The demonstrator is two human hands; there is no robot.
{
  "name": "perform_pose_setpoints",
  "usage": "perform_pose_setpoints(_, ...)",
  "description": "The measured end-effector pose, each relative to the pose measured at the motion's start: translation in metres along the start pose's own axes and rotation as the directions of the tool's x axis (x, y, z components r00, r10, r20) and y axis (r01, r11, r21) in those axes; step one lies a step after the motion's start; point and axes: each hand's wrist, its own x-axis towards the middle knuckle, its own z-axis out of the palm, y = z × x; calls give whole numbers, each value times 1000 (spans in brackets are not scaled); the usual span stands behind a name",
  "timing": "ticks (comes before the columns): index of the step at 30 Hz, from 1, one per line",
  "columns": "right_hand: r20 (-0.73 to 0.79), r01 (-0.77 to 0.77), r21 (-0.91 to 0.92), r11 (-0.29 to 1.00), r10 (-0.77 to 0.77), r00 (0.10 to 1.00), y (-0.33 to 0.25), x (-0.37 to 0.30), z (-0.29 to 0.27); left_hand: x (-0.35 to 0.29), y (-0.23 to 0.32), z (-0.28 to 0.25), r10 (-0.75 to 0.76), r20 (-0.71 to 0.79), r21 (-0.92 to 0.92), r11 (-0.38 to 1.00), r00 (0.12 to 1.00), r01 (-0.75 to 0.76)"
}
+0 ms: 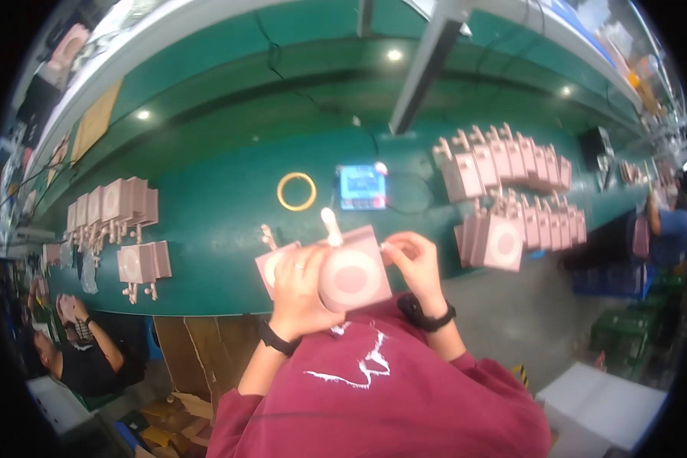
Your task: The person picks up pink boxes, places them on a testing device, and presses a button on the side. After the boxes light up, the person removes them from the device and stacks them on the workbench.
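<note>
A pale pink box-shaped device (365, 250) with a round disc on its front is tilted in front of my chest. My left hand (294, 298) grips it by its left side, with the fingers over the upper edge. A stubby pink arm with a rounded white end (330, 221) sticks up from its top. Close to the box's right edge, my right hand (414, 263) is closed in a pinch; a small pale bit shows at the fingertips, too small to name. Partly hidden behind my left hand is a second pink device (266, 266) on the green table.
A small blue device with a lit screen (362, 183) and a yellow ring (296, 175) lie ahead on the green table (214, 229). Rows of pink devices (504, 240) stand at right, with more (133, 263) at left. A grey post (427, 69) rises beyond. Co-workers sit at both sides.
</note>
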Motion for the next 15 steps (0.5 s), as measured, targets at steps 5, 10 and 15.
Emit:
perform_pose_setpoints(5,-19,18,-98,995,-20,1000,5,0,-4,-9,-7,5,29,16,-16,999,999,-29)
perform_pose_setpoints(10,-33,-3,-81,997,1,999,4,-2,-8,-17,-6,9,45,-88,-62,997,995,-50)
perform_pose_setpoints(15,134,101,-94,990,-88,987,8,3,3,-21,-11,2,5,-107,-75,997,994,-13)
